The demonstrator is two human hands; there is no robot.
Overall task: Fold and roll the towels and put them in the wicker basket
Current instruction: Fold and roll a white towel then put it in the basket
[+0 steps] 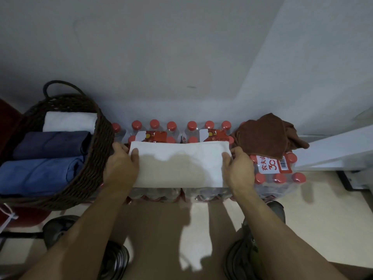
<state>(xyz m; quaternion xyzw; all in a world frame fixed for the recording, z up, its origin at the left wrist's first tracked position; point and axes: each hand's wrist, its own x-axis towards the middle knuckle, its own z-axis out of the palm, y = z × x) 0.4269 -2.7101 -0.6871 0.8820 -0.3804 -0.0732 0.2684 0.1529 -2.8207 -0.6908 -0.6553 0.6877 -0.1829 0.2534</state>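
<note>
A folded white towel (179, 164) lies flat on top of shrink-wrapped packs of bottles. My left hand (121, 164) grips its left end and my right hand (238, 168) grips its right end, thumbs on top. At the left stands a dark wicker basket (96, 158) with a handle. Inside it lie a rolled white towel (69, 121), a rolled navy towel (52, 144) and a rolled blue towel (38, 174). A crumpled brown towel (268, 136) rests on the bottles at the right.
The packs of red-capped water bottles (280, 174) stand against a pale wall (161, 57). A white ledge (333, 150) runs at the right. My shoes (115, 259) are on the pale floor below. A red object (24, 217) sits under the basket.
</note>
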